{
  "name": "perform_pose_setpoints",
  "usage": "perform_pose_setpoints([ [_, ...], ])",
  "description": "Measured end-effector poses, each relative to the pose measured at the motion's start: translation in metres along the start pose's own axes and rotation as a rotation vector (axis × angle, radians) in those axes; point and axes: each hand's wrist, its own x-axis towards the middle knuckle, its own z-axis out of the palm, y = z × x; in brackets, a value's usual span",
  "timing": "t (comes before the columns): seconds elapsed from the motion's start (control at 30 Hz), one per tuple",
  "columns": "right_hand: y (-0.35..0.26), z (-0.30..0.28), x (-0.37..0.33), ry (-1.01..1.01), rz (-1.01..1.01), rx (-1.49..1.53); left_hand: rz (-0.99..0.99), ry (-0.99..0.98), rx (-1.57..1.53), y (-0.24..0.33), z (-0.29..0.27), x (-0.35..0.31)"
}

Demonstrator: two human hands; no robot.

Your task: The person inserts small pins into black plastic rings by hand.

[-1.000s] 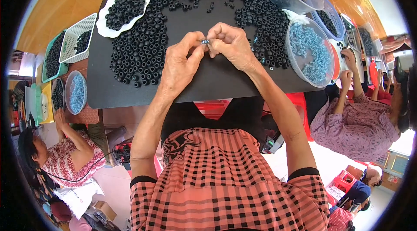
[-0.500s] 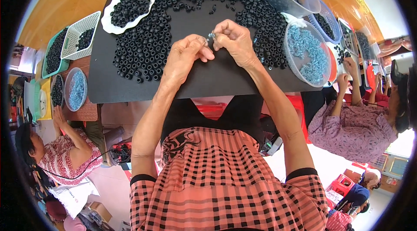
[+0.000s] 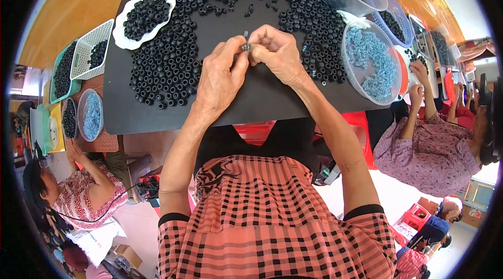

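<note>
Bluish piece has left hand and right hand clamped on it (tabletop bare to near edge)

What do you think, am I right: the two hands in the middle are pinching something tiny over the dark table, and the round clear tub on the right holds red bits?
Almost: the bits in the round clear tub are light blue, not red, as the head view shows. The left hand and right hand do pinch something tiny over the dark table.
</note>
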Motion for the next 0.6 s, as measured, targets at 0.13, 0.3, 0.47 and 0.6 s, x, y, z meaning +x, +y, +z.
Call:
perform_pose_setpoints([
  [0.13, -0.0045, 0.0009, 0.0001, -0.01, 0.028, -0.024, -0.046, -0.021, -0.041, -0.0047, 0.0002, 0.0018],
  [0.3, -0.0014, -0.0026, -0.0001, -0.021, -0.011, -0.037, -0.037, 0.003, -0.087, -0.0076, 0.001, 0.0008],
  [0.47, -0.0022, 0.0006, -0.0017, -0.032, -0.013, -0.004, -0.062, -0.007, -0.089, -0.0046, -0.0019, -0.0005],
  [0.6, -0.0009, 0.0012, -0.0019, -0.024, 0.021, 0.004, -0.087, -0.05, -0.063, -0.0073, -0.0028, -0.0015],
])
